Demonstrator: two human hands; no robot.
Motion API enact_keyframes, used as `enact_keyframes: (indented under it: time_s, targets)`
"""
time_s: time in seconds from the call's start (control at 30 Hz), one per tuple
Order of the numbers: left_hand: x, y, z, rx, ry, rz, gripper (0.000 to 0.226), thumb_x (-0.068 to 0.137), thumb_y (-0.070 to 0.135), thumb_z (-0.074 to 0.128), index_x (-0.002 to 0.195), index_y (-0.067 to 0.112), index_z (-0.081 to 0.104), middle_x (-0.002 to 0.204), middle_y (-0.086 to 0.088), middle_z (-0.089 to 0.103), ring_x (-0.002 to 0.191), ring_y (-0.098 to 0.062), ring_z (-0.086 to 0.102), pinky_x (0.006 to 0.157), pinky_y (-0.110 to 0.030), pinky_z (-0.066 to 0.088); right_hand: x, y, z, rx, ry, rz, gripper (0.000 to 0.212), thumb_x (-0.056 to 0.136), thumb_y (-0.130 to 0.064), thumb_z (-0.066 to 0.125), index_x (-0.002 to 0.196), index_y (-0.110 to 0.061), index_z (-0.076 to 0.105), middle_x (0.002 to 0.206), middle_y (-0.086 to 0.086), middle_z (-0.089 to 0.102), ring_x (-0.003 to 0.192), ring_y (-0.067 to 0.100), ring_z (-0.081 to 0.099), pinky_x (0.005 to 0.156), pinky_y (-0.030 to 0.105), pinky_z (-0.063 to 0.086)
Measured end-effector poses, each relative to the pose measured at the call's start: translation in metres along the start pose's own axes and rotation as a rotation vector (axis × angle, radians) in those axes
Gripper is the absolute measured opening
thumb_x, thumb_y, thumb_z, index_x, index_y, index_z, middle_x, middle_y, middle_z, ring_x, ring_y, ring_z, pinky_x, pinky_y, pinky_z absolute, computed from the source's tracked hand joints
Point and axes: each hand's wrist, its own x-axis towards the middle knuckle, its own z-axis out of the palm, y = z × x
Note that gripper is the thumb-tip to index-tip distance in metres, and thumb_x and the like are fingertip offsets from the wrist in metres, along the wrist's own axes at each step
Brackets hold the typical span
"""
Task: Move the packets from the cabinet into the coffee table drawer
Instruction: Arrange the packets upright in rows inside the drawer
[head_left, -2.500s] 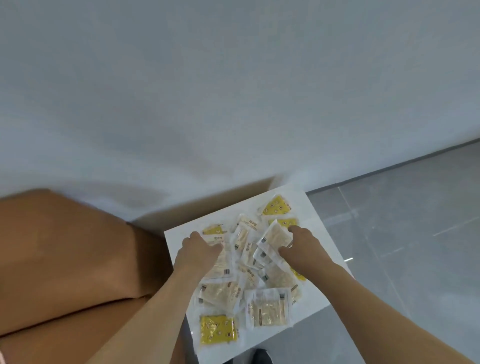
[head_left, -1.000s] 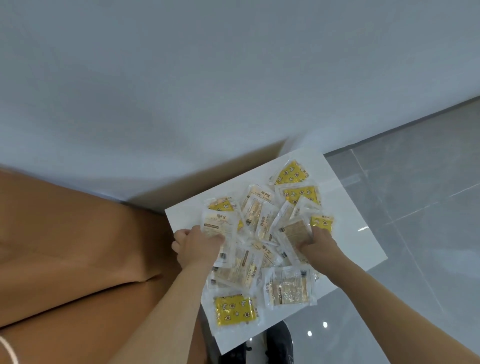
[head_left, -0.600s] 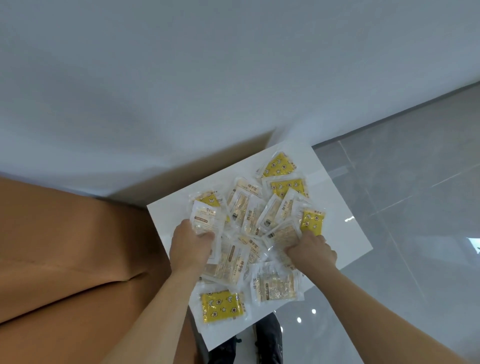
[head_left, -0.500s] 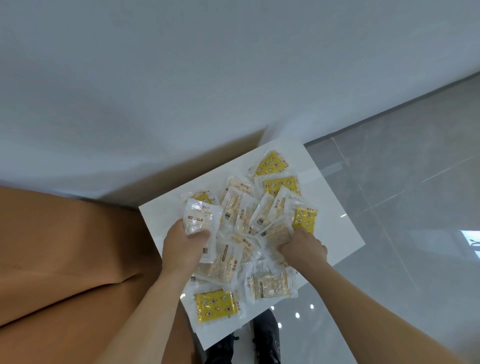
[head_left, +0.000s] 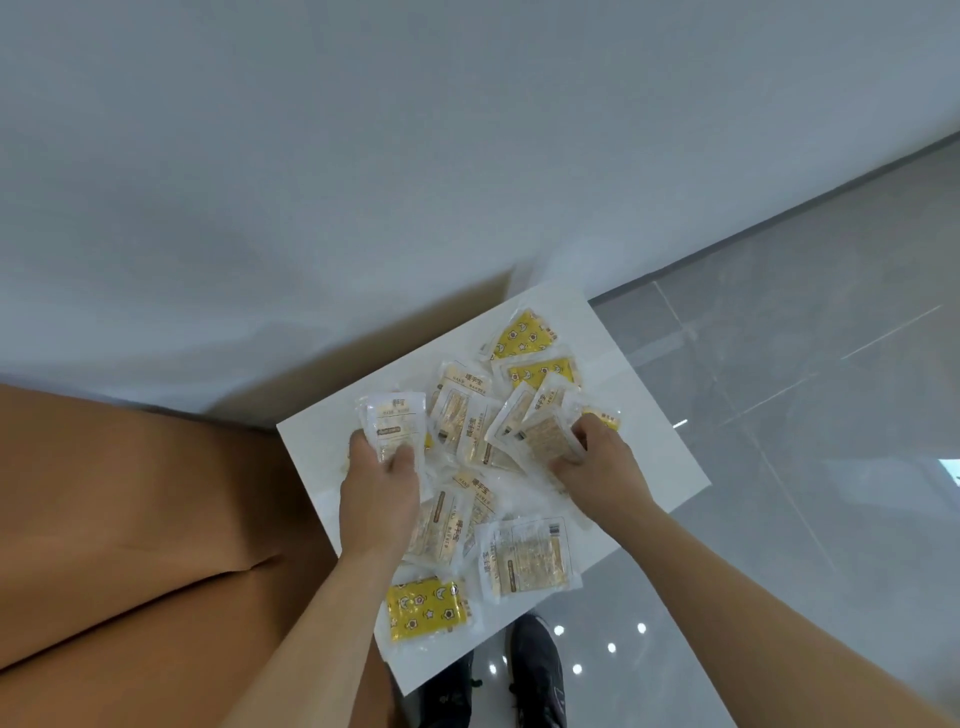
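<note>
Several clear and yellow packets (head_left: 467, 426) lie heaped on the white cabinet top (head_left: 649, 431). My left hand (head_left: 379, 488) grips a white-labelled packet (head_left: 397, 423) at the pile's left side, lifted a little off the heap. My right hand (head_left: 602, 467) grips a beige packet (head_left: 545, 441) at the pile's right side, beside a yellow packet (head_left: 605, 418). Two yellow packets (head_left: 524, 335) lie at the far end, and another yellow packet (head_left: 423, 610) lies at the near end next to a clear packet (head_left: 527, 564). No coffee table or drawer is in view.
A brown sofa (head_left: 130, 519) stands against the cabinet's left side. A white wall (head_left: 415, 156) rises behind both. Grey glossy floor tiles (head_left: 805, 364) spread to the right. My dark shoes (head_left: 535, 670) stand at the cabinet's near edge.
Both hands have closed on packets at the pile's two sides. My left hand has raised its white-labelled packet, and my right hand has gathered the beige one. The view shifted slightly.
</note>
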Motion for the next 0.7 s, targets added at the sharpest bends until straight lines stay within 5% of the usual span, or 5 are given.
enact_keyframes:
  time_s: [0.1,0.27,0.43,0.57,0.7]
  targets:
    - [-0.013,0.028,-0.018,-0.059,0.027,-0.036,0.024,0.1,0.024,0.049,0.121,0.028,0.038,0.118,0.007,0.057,0.094,-0.023,0.065,0.07,-0.041,0.059,-0.02,-0.022,-0.033,0.18,0.008,0.066,0.018,0.081,-0.014,0.06,0.084,-0.026,0.047,0.08,-0.001,0.058,0.064,0.016,0.057,0.045,0.027,0.046]
    - [-0.077,0.11,-0.071,-0.285,-0.003,-0.006,0.032,0.095,0.015,0.06,0.123,0.024,0.049,0.119,0.003,0.064,0.102,-0.022,0.066,0.081,-0.048,0.06,-0.085,-0.078,-0.118,0.74,-0.051,0.23,0.046,0.082,-0.009,0.073,0.117,-0.022,0.046,0.101,0.002,0.068,0.084,0.022,0.07,0.063,0.037,0.058]
    - [-0.172,0.198,-0.135,-0.258,-0.018,0.231,0.014,0.092,0.02,0.064,0.098,0.031,0.058,0.101,0.011,0.069,0.088,-0.007,0.067,0.056,-0.016,0.051,-0.176,-0.136,-0.205,1.132,-0.271,0.215,0.024,0.091,0.001,0.061,0.115,-0.002,0.062,0.094,0.013,0.075,0.082,0.029,0.074,0.06,0.043,0.059]
    - [-0.231,0.251,-0.177,-0.315,-0.015,0.351,0.013,0.092,0.021,0.063,0.098,0.031,0.059,0.1,0.012,0.069,0.088,-0.009,0.068,0.053,-0.017,0.052,-0.239,-0.167,-0.252,1.225,-0.392,0.118,0.028,0.096,-0.003,0.053,0.123,-0.008,0.055,0.111,0.017,0.071,0.096,0.036,0.07,0.066,0.053,0.057]
    - [-0.251,0.288,-0.202,-0.334,-0.026,0.445,0.013,0.092,0.019,0.06,0.1,0.03,0.057,0.101,0.007,0.067,0.086,-0.016,0.069,0.05,-0.027,0.054,-0.27,-0.19,-0.275,1.228,-0.356,0.0,0.032,0.095,-0.001,0.054,0.125,-0.011,0.055,0.113,0.016,0.07,0.096,0.036,0.07,0.064,0.05,0.058]
